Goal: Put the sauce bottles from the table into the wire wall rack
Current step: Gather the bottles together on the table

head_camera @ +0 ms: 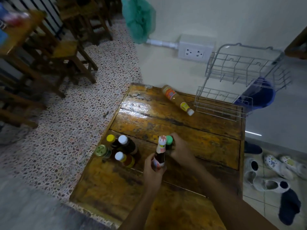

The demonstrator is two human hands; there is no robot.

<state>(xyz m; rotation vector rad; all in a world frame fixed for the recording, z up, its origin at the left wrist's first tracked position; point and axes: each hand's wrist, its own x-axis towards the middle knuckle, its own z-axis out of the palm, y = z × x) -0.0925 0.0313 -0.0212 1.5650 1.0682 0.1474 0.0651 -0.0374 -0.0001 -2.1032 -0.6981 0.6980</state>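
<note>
Gripping a dark sauce bottle upright, the left hand sits beside the right hand, wrapped around a green-capped bottle. Both stand on the worn wooden table; four more bottles cluster left, an orange bottle lies near the wire rack on the wall.

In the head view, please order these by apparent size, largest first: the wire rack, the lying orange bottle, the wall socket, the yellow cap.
1. wire rack
2. Unsure: orange bottle and wall socket look alike
3. yellow cap

A dark bottle with a red-white cap and a green-capped bottle stand upright mid-table. Four capped bottles stand grouped left. An orange bottle lies beside the empty wire rack.
</note>
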